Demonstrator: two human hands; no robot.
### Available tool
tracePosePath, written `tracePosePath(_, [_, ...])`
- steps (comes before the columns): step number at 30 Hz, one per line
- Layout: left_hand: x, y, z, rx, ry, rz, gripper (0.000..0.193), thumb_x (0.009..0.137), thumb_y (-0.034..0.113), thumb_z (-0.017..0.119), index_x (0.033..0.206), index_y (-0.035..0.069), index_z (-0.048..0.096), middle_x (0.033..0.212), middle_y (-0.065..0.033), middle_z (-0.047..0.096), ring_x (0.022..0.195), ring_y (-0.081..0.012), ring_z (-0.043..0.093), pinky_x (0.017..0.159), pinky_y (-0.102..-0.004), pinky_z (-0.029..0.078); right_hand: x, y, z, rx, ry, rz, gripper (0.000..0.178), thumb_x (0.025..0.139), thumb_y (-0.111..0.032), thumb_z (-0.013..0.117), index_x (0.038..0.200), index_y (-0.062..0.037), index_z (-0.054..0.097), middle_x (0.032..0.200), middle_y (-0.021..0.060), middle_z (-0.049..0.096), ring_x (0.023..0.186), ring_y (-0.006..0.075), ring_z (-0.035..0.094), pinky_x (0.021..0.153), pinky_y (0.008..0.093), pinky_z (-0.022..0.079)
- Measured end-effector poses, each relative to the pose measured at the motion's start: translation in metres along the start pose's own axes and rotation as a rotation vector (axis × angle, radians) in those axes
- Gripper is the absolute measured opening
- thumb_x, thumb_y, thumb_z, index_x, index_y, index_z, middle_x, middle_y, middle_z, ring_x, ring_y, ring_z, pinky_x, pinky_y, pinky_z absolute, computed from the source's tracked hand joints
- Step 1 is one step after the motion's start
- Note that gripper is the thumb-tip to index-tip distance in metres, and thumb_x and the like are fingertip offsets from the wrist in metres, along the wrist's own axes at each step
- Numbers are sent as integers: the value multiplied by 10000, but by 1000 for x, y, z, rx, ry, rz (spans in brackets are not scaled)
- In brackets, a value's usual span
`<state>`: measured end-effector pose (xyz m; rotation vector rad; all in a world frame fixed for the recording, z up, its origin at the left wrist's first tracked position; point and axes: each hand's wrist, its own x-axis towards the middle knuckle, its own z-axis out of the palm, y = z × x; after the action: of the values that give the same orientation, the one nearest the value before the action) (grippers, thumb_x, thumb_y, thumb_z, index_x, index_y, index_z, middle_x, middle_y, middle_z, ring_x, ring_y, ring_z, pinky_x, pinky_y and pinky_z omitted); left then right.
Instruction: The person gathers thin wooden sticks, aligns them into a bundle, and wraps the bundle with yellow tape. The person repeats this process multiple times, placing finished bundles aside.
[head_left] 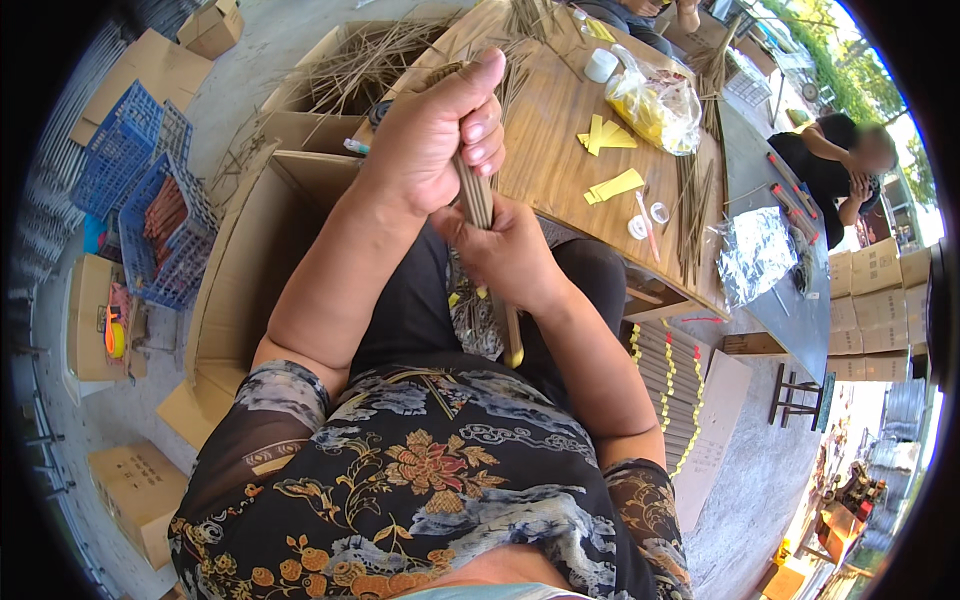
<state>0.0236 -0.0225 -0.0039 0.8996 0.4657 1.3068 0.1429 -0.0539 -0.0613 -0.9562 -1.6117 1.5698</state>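
Both hands are clamped on one bundle of sticks [480, 205]: the left hand [440, 135] wraps its upper part, the right hand [505, 255] grips just below, with the yellow-tipped ends [514, 352] hanging under it over the lap. The thin sticks look light, stiff and easy to snap, so a grip around the whole bundle suits best. The desk [545, 150] edge lies just beyond the hands; an open cardboard box [250, 230] stands left of the left hand.

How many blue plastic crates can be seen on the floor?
2, both on the left: one blue crate further away, one blue crate nearer, holding brown sticks. More may be hidden.
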Motion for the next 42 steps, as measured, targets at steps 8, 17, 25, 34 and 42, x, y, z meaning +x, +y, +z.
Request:
tracePosePath(8, [-3,-6,8,74,35,125,228,861,250,570,707,107,482,524,26,429,445,-76,428,433,-226,372,-1,1,-1,-209,151,-114,188,810,-158,605,814,16,533,598,65,546,576,148,549,558,289,445])
tracePosePath(17, [-27,-20,27,73,118,166,184,823,186,633,745,61,522,529,18,462,430,-57,428,403,-195,363,-10,7,-4,-244,173,-270,159,760,-78,622,868,15,553,753,123,613,721,157,587,657,292,464])
tracePosePath(25, [-36,-7,45,226,-112,179,196,837,204,618,785,34,535,514,31,435,407,-42,380,387,-202,316,-25,-6,-9,33,-43,-237,109,775,-40,621,870,-12,575,776,-13,596,747,60,528,671,229,450])
tracePosePath(34, [-54,23,66,1086,10,366,158,820,135,627,912,18,574,741,21,558,692,-41,499,606,-203,430,-54,-50,-32,-118,295,-651,537,699,-184,718,1141,5,479,960,97,559,890,153,542,776,305,444])
tracePosePath(42, [-74,-21,34,1242,-243,263,289,724,73,627,988,-2,537,808,-165,596,769,-291,577,657,-327,469,-59,-49,-22,-921,532,-836,175,804,-212,575,756,-51,524,623,106,564,553,288,571,481,353,442])
